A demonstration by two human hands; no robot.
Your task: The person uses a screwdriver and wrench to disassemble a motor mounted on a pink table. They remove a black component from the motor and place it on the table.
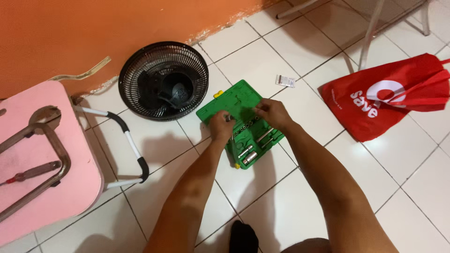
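Observation:
An open green tool case (236, 100) lies on the white tiled floor, holding several metal sockets (250, 157) in its near half. My left hand (221, 125) rests on the case's middle, fingers pinched on a small metal piece. My right hand (273, 112) reaches over the case from the right, its fingertips close to the left hand's; what it holds is hidden. Both forearms stretch up from the bottom of the view.
A black fan (163, 80) lies face up against the orange wall. A pink stool (42, 154) with metal tools (33, 172) and a white-and-black frame (133, 145) is at left. A red bag (398, 93) lies at right, a small white packet (285, 80) behind the case.

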